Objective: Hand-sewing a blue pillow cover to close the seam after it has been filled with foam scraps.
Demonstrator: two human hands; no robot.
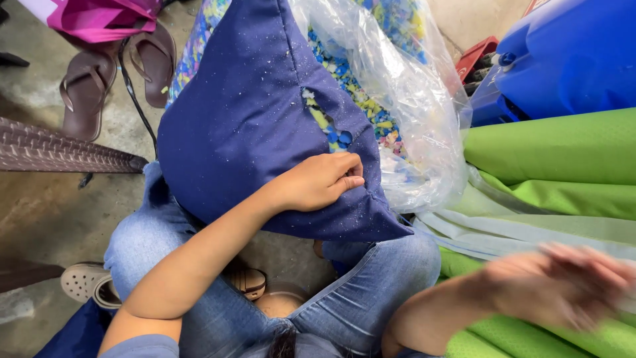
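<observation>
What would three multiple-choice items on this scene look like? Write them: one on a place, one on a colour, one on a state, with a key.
1. Where does the left hand rest?
A. on the navy cushion cover
B. on the brown sandals
C. on the blue plastic container

2. What colour is the folded fabric beside the right hand?
A. red
B. green
C. white

3. How is the cover's side seam?
A. sewn fully shut
C. zipped
B. open, with foam bits showing

Key: 1 A, the fingers pinch the cover's edge on the lap. 2 B, the folds at the right are bright green. 3 B, coloured chips show through the gap.
</observation>
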